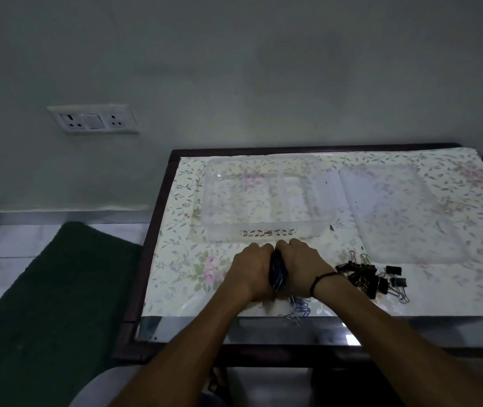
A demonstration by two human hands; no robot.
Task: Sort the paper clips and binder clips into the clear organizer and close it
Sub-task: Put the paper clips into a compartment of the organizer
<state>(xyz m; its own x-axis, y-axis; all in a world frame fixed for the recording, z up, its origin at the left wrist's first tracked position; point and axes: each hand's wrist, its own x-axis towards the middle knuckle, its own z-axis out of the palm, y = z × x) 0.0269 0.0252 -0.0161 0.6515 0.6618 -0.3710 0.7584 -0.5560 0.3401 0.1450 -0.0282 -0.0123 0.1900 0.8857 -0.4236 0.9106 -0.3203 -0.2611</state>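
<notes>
Left hand (249, 267): curled, knuckles up, pressed side by side against the other hand just in front of the clear organizer; its fingers are closed around a dark blue bundle of paper clips held between the two hands.
Right hand (299, 264): curled the same way on the other side of that bundle, gripping it; a thin dark cord is tied round the wrist.
Paper clips (277, 273): most are bunched between the two hands, showing as a dark blue mass with wire glints; a few loose ones lie on the counter behind the wrists, farther from the organizer, toward the counter's near edge.
Clear organizer (266, 198): open, standing on the counter just beyond the hands; see-through walls, with dividers inside making several compartments. I cannot tell whether anything lies in them.
Lid (395, 212): a frosted clear sheet lying flat to the right of the organizer, just beside it and not on it.
Binder clips (372, 279): a heap of black ones with wire handles, to the right of the right wrist and nearer than the lid's front edge; two or three lie a little apart on the heap's right side.
Counter (181, 289): dark wooden frame, topped with a floral patterned sheet that carries the organizer, lid and clips.
Wall socket (93, 118): a white plate on the wall, up and to the left of the organizer.
Mat (46, 289): dark green, on the floor left of the counter.
</notes>
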